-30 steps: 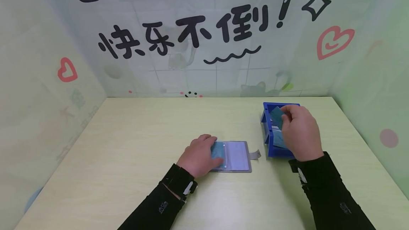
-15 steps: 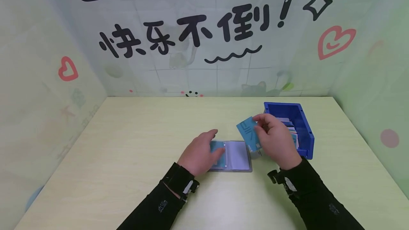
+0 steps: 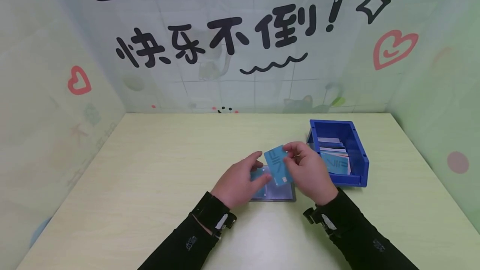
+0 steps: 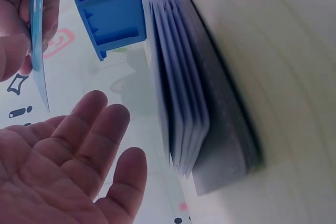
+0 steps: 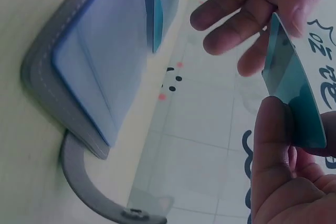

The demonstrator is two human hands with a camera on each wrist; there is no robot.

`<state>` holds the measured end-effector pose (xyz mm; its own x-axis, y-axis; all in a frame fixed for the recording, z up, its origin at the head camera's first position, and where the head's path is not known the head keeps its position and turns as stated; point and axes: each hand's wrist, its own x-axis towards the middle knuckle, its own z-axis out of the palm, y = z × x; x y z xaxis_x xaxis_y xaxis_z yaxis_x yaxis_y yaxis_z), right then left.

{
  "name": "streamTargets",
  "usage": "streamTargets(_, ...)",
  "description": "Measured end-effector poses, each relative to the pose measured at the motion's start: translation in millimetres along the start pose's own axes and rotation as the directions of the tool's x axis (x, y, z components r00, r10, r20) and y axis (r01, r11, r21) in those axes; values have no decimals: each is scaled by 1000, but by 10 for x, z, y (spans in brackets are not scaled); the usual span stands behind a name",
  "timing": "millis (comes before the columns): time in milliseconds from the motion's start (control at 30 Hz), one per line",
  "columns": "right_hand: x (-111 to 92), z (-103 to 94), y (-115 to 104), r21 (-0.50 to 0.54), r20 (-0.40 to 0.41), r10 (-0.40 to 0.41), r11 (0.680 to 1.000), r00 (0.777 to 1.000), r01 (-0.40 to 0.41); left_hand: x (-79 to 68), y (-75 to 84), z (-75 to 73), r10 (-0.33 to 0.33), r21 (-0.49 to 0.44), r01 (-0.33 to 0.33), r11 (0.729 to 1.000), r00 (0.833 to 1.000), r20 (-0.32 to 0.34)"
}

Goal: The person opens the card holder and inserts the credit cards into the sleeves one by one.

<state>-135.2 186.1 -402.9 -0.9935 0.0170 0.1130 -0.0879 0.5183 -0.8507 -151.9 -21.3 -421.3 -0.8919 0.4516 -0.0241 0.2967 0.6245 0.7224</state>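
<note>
My right hand pinches a blue card between thumb and fingers, above an open grey card holder. Beside the card, my left hand has its fingers spread and grips nothing; the left wrist view shows its fingers apart from the card. Stacked clear sleeves fan out inside the holder. Another blue card lies in its left side, partly hidden by the left hand. A grey strap with a snap sticks out from the holder's edge in the right wrist view.
A blue plastic bin stands right of the holder, with several cards inside. Printed cloth walls enclose the wooden table at the back and both sides.
My right hand has lifted the blue card out of the bin and carried it left to over the card holder. My left hand has risen slightly off the holder and shifted right.
</note>
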Motion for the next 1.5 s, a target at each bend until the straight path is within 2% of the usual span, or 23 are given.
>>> streamTargets(133,-5,44,9,29,18,16,999,1000,-16,5,6,10,14,-31,-14,999,1000,9)
streamTargets(300,-3,81,29,27,50,41,999,998,-42,11,24,21,5,-48,-6,999,1000,-21)
streamTargets(433,4,86,46,-40,100,27,999,995,-23,25,27,16,-35,-91,31,995,998,-46)
streamTargets(533,15,82,54,-151,142,24,989,990,-3,33,14,8,-72,-100,65,993,995,-70)
streamTargets(633,26,78,67,-319,205,57,948,977,12,37,-6,8,-108,-79,101,992,990,-90)
streamTargets(733,24,81,81,-476,279,116,879,953,32,32,-20,10,-148,-38,145,989,985,-92)
streamTargets(800,16,90,93,-541,314,146,839,938,50,30,-29,14,-168,-7,168,986,982,-87)
streamTargets(867,11,100,106,-572,323,156,818,933,61,28,-39,17,-183,22,186,982,980,-80)
streamTargets(1233,-4,115,113,-593,322,160,802,933,67,39,-75,66,-187,103,191,976,981,-53)
streamTargets(1500,1,131,156,-590,322,151,804,935,73,36,-63,79,-153,118,155,981,988,-24)
